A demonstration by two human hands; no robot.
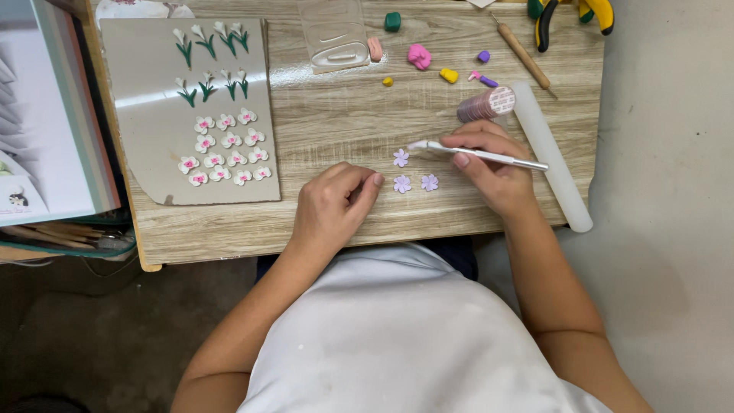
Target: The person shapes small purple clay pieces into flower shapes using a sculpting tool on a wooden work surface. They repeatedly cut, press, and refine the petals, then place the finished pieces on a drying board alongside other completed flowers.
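surface: a light wood-grain table (pixel 344 115), seen from above, with the person in a white top seated close to its near edge.
room: bare grey floor (pixel 673 229) to the right and below; a stack of coloured sheets and folders (pixel 53 115) at the left edge.
grey board: a flat grey board (pixel 153 61) lies on the left part of the table, carrying rows of small white flowers with pink centres (pixel 223 149) and, above them, white buds on green stems (pixel 210 38).
far edge: a clear plastic mould (pixel 335 34), small lumps of green, pink, yellow and purple clay (pixel 419 56), a wooden-handled tool (pixel 524 55) and yellow-handled pliers (pixel 569 11).
roller: a long white roller (pixel 550 153) lies slanted just right of the right hand, with a purplish roll (pixel 485 104) touching its upper end.
lilac flowers: three small lilac flowers (pixel 403 183) lie on the bare table between the two hands, one above and two side by side below.
left hand: the left hand (pixel 332 210) rests on the table, fingers curled in loosely, holding nothing; its fingertips are just left of the lilac flowers.
right hand: the right hand (pixel 489 164) is closed around a slim silver craft knife (pixel 489 155), held like a pen, its tip pointing left just beside the upper flower; whether it touches is unclear.
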